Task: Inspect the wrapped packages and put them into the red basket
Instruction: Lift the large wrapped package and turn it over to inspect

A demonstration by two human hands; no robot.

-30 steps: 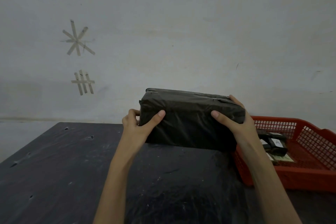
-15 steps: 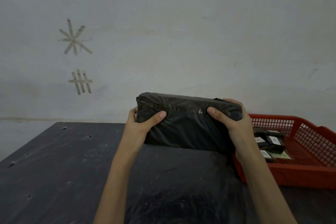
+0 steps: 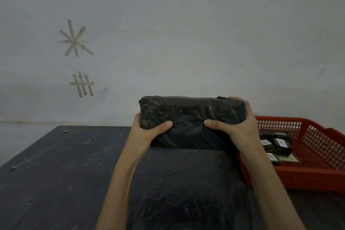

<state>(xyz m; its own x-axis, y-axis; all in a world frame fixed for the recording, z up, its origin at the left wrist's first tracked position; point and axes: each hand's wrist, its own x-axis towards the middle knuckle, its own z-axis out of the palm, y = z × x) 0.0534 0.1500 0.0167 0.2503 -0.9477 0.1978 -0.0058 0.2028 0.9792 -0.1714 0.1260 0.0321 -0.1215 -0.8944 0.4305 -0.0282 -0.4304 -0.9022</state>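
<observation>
- The left hand (image 3: 147, 132) closes on the left end of a wrapped package (image 3: 192, 121): thumb across the near face, fingers hidden behind it.
- The right hand (image 3: 237, 127) clamps the right end in the same way, thumb on the near face, fingers curled over the top right corner.
- The package is a long, block-shaped bundle in glossy black plastic film, held level in the air above the table (image 3: 74, 173), in front of a pale wall.
- The film is creased and bunched at the ends, so it is probably slick and may slide over what is inside; the straight edges suggest a firm, boxy core.
- Two hands suggest some weight, though that is only a guess. The short ends look like the surest places to hold.
- To the right sits the red basket (image 3: 317, 175) on the table, its near corner behind the right wrist.
- Inside it lie smaller dark packets (image 3: 280, 144) with white labels, some marked "A".
</observation>
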